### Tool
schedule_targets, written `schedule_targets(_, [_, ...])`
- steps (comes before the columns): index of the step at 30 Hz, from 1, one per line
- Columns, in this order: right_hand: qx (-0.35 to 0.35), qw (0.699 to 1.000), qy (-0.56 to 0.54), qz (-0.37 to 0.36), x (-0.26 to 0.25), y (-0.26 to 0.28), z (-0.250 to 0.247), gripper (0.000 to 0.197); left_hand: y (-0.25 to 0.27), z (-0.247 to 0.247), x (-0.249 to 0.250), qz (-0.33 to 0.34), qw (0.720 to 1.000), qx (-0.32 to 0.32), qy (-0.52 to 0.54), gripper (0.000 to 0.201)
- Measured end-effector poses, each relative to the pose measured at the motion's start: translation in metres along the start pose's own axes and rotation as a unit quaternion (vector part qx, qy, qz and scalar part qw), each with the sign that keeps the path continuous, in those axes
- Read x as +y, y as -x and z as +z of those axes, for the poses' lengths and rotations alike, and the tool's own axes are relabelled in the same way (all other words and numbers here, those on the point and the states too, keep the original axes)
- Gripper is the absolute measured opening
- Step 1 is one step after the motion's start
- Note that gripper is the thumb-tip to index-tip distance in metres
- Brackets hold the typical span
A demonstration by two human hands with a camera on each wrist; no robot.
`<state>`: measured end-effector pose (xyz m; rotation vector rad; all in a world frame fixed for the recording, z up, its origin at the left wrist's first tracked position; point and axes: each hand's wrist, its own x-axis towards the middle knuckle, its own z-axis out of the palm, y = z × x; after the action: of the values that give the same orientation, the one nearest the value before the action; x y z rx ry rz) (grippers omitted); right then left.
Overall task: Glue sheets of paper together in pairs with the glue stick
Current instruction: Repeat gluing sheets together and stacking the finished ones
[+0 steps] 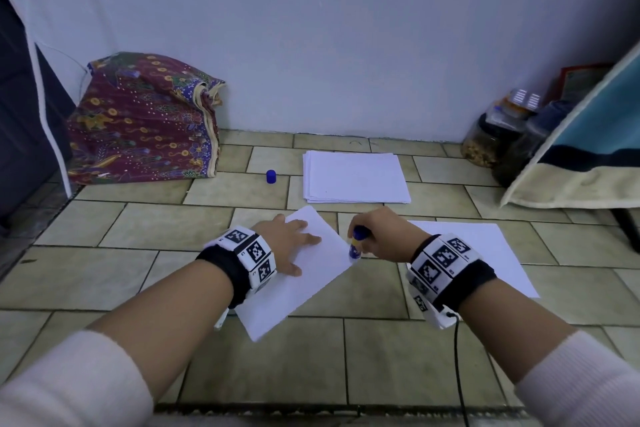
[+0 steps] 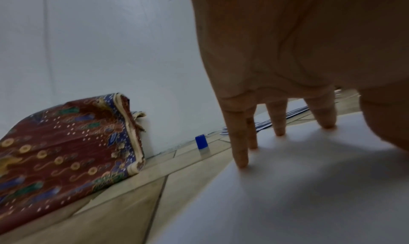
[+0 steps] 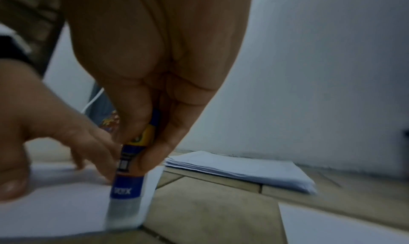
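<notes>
Left hand (image 1: 287, 246) is lying flat, fingers (image 2: 241, 153) straight and spread, pressing down on the angled sheet (image 1: 304, 291) at frame centre on the tiled floor (image 1: 156, 229). Forearm is coming in from lower left, wrist low.

Right hand (image 1: 384, 236) is curling thumb and fingers around the glue stick (image 1: 356, 246), holding it near-upright, tip down and touching the sheet's right edge. Wrist view is showing the clear tip (image 3: 124, 212) sitting right at the paper border. Right forearm is entering from lower right.

Blue cap (image 1: 271, 176) is standing alone on the floor, left of the paper stack (image 1: 356, 177) in upper centre. Another loose sheet (image 1: 498, 253) is lying under the right wrist, right of centre.
</notes>
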<state>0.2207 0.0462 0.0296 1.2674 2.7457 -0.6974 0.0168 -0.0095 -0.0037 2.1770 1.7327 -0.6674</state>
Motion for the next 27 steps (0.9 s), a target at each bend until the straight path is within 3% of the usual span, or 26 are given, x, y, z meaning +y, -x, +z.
schedule_targets(5, [0.112,0.988,-0.092,0.045,0.007,-0.002,-0.005,0.015,0.007,0.008,0.005,-0.014,0.994,0.102,0.028,0.078])
schedule_targets(9, [0.137,0.982,-0.113,0.072,0.007,-0.012,-0.001,0.019,0.008,0.012,0.005,0.052,0.994,0.076,0.058,0.064])
schedule_targets(15, [0.137,0.979,-0.131,0.078,-0.007,-0.034,0.009,0.022,0.012,0.002,0.001,-0.004,0.999,0.046,0.008,0.072])
schedule_targets(21, [0.135,0.983,-0.120,0.039,-0.032,-0.059,0.014,0.024,0.012,0.012,-0.002,-0.062,0.990,0.061,0.109,0.083])
schedule_targets(27, [0.070,0.996,-0.051,0.017,-0.055,-0.084,0.016,0.027,0.011,0.011,0.000,-0.098,0.978,0.065,0.175,0.081])
